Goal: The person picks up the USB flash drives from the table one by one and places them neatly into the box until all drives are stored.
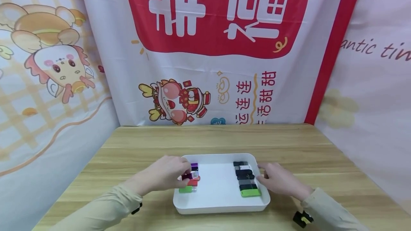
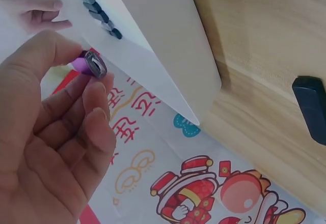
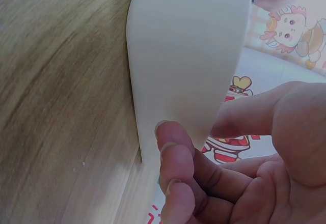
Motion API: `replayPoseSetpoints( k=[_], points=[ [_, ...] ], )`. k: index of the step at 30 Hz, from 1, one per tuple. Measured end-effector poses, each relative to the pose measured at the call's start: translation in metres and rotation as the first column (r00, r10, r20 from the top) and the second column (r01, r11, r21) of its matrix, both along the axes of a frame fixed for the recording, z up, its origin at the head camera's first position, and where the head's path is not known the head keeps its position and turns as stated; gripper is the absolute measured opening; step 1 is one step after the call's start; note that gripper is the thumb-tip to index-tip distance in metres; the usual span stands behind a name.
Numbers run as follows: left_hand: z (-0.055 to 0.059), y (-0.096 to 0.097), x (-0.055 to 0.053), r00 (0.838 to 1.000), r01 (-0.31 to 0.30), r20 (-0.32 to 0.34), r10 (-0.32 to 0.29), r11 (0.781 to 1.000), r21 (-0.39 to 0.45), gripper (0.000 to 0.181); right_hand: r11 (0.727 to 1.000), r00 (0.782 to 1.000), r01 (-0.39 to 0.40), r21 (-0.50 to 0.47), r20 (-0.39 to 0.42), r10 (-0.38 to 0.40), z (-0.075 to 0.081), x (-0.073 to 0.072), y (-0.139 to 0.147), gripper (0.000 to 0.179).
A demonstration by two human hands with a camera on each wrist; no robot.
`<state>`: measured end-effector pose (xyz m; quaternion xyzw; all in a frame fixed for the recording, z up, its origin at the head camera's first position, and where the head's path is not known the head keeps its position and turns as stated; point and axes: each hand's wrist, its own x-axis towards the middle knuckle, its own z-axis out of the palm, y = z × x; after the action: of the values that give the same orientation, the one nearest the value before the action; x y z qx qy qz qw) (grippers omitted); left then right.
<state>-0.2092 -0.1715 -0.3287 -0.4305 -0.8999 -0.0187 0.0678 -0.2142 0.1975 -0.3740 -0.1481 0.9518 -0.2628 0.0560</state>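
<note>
A white tray [image 1: 215, 206] sits on the wooden table. My left hand [image 1: 167, 174] is over its left side and pinches a purple USB stick [image 2: 90, 64] between thumb and fingers, its metal-edged end showing. Beneath that hand lies a row of USB sticks, with a red one [image 1: 192, 182] and a green one [image 1: 185, 189] showing; the fingers hide part of it. At the right end my right hand [image 1: 279, 180] grips the tray wall, fingertips [image 3: 175, 165] against the outside and thumb over the rim. Beside it a second row holds several dark sticks and a green stick [image 1: 250, 192].
The wooden table [image 1: 144, 142] extends around the tray, with a printed cloth [image 1: 218, 63] hanging behind it and more cloth on both sides. A black, rounded object [image 2: 311, 107] shows at the edge of the left wrist view. A black wrist device [image 1: 302, 219] is by the right sleeve.
</note>
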Motion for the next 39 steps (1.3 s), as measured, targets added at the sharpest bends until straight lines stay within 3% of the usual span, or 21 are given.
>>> replayPoseSetpoints(
  k=[4,9,16,24,30,39],
  points=[
    [-0.002,0.003,0.001,0.999,0.028,0.031,-0.028,0.999,-0.017,0.018,1.0,1.0,0.012,-0.01,0.015,-0.012,0.002,0.0,0.0,0.046],
    [-0.006,0.006,0.0,0.999,0.024,0.022,-0.023,0.999,-0.039,0.022,1.0,1.0,0.018,-0.004,0.008,-0.018,0.005,-0.002,0.001,0.044],
    [-0.015,0.01,0.003,0.997,0.033,0.068,-0.028,0.996,-0.084,0.025,1.0,1.0,0.016,0.005,0.006,-0.016,0.007,-0.002,-0.001,0.044],
    [-0.025,0.01,0.001,0.995,0.092,0.047,-0.088,0.991,-0.094,0.031,1.0,1.0,0.019,0.016,0.013,-0.019,0.005,-0.002,-0.002,0.044],
    [-0.029,0.008,0.003,0.991,0.102,0.097,-0.09,0.987,-0.124,0.032,1.0,1.0,0.023,0.011,0.013,-0.024,0.002,-0.003,-0.001,0.045],
    [-0.031,0.011,-0.001,0.994,0.102,-0.008,-0.106,0.969,-0.226,0.031,0.999,0.999,0.03,0.024,0.019,-0.03,0.001,-0.004,-0.001,0.046]
  ],
)
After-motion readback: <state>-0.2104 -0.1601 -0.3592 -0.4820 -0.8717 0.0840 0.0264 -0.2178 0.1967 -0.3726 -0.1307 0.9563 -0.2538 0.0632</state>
